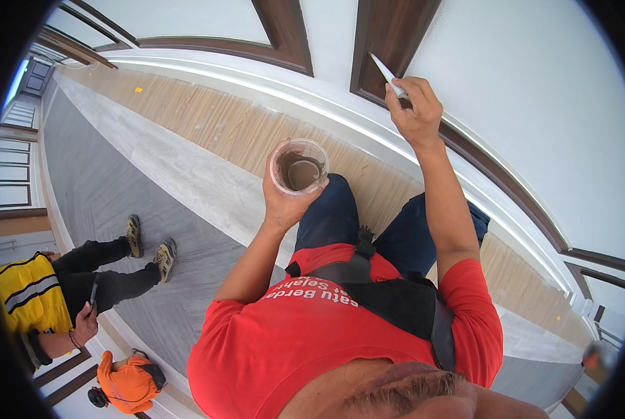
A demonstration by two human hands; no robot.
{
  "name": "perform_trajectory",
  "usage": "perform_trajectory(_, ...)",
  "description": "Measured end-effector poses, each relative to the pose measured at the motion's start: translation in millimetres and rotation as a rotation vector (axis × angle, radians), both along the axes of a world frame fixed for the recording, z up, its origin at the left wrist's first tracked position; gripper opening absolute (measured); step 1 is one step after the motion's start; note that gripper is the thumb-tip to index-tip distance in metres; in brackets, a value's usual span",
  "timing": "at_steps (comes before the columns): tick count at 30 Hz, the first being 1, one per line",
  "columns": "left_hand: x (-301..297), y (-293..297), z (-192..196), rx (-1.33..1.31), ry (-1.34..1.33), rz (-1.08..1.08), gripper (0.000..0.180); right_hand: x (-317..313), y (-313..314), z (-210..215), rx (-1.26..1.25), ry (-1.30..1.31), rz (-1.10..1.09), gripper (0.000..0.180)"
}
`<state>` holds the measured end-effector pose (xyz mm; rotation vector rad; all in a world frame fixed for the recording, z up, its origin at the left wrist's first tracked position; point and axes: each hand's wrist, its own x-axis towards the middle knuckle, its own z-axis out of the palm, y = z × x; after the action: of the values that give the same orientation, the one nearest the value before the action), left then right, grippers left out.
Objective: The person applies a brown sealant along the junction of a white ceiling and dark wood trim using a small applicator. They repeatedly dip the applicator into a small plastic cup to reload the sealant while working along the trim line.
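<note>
My left hand (284,204) is wrapped round a clear plastic cup (319,155), held upright in front of my knees. Brown paint or a similar thick liquid (302,174) lies in the bottom and smears the inner wall. Farther out and to the right, my right hand (418,112) pinches a slim white tapered tool (386,71); its exact kind is not clear. The tool's pointed end is over the dark brown wood trim (390,38) on the white wall. I cannot tell whether it touches the wood.
Dark wood frames (295,42) line the white wall (522,91), above a pale baseboard (326,105). Wood-look flooring (207,119) borders grey flooring (131,167). At the left stands a person in a yellow vest (36,293); another in orange (127,380) is low beyond.
</note>
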<state>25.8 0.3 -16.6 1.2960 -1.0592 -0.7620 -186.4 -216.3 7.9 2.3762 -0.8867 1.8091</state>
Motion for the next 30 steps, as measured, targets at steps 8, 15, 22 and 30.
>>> perform_trajectory(8, 0, -1, 2, -0.013, -0.037, 0.005, 0.095, 2, -1, 9, -0.010, -0.017, -0.004, 0.019)
perform_trajectory(15, 0, -1, 1, -0.007, -0.011, 0.001, 0.096, 2, -2, 13, -0.034, -0.009, 0.004, 0.019)
perform_trajectory(22, -1, 0, 2, -0.010, -0.039, -0.002, 0.096, 8, -5, 35, -0.112, -0.052, -0.001, 0.019)
perform_trajectory(30, -2, 1, 0, -0.003, -0.031, -0.012, 0.096, 6, 2, 24, -0.058, -0.007, -0.005, 0.019)
